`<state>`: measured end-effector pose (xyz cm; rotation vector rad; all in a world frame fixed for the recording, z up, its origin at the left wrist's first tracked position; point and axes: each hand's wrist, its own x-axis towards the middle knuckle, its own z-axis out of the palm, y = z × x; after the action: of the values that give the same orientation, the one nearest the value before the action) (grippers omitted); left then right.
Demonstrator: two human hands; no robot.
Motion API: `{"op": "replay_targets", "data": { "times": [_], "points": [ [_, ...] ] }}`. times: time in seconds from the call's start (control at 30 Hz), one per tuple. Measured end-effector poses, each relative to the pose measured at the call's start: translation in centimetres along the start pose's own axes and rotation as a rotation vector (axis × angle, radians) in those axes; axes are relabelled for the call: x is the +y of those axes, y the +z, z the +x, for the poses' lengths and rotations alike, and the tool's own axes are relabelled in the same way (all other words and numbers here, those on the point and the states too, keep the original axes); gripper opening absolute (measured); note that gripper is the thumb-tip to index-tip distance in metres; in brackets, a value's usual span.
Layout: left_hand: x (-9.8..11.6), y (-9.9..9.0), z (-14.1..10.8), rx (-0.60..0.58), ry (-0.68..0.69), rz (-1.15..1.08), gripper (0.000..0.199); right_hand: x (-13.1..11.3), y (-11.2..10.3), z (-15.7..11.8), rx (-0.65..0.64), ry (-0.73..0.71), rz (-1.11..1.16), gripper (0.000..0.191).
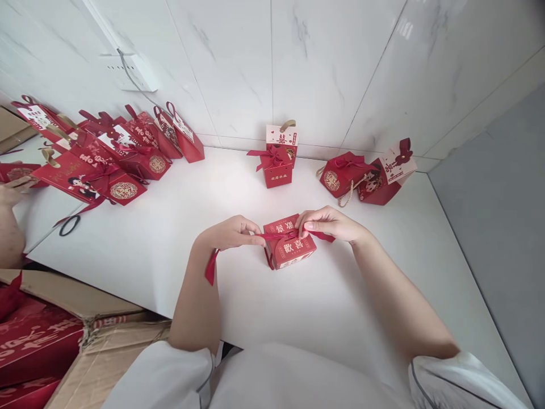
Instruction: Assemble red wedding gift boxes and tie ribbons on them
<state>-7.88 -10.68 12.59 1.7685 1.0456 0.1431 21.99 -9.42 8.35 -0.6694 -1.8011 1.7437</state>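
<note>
A small red box (293, 246) with gold and white characters rests on the white table in front of me. A red ribbon (279, 235) runs across its top. My left hand (238, 232) pinches the ribbon at the box's left side, and a loose ribbon end hangs below that wrist. On the box's right, my right hand (326, 223) has its fingers pressed together on the ribbon over the top edge, with another end sticking out to the right. A dark red cord hangs at the box's left side.
Finished-looking red gift boxes (279, 167) stand by the wall, with more at right (347, 170) and many at left (123, 182). Black scissors handles (69, 225) lie at left. Another person's hand (12, 190) touches a box. An open carton (114, 346) stands lower left.
</note>
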Motion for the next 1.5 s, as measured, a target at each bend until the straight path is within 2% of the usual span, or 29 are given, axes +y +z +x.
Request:
{"op": "replay_targets", "data": {
  "times": [0.17,0.33,0.4,0.53,0.7,0.87,0.97,1.1,1.3,1.5],
  "points": [
    [0.5,0.0,-0.1,-0.033,-0.004,-0.174,0.038,0.0,0.1,0.1,-0.007,-0.001,0.008,0.023],
    [1.1,1.0,0.7,-0.102,-0.004,-0.197,0.039,0.0,0.3,0.1,-0.005,-0.002,0.008,0.022],
    [1.3,1.4,1.0,-0.077,0.023,-0.213,0.04,-0.1,0.3,0.1,-0.004,0.01,0.003,0.023],
    [1.5,1.6,1.1,0.045,0.1,-0.232,0.036,-0.3,0.3,0.1,-0.006,0.027,-0.012,0.027],
    [1.6,1.0,0.5,0.116,0.072,-0.212,0.03,-0.3,0.3,0.1,-0.005,0.03,-0.027,0.027],
    [2.7,1.6,-0.1,0.152,-0.02,-0.092,0.045,-0.4,0.3,0.1,-0.006,0.034,-0.056,0.028],
    [3.1,2.6,0.2,0.15,-0.03,-0.08,0.038,-0.6,0.4,0.1,-0.006,0.032,-0.064,0.031],
    [3.5,3.8,0.9,0.273,-0.021,-0.01,0.023,-0.8,0.6,0.1,0.005,0.026,-0.107,0.032],
    [4.2,5.2,1.4,0.353,0.077,0.142,0.015,-1.3,1.9,0.1,0.123,-0.025,-0.178,0.027],
    [3.7,5.4,1.7,0.387,0.217,0.423,0.012,-1.7,2.8,0.4,0.152,-0.113,-0.498,0.013]
  ]
}}
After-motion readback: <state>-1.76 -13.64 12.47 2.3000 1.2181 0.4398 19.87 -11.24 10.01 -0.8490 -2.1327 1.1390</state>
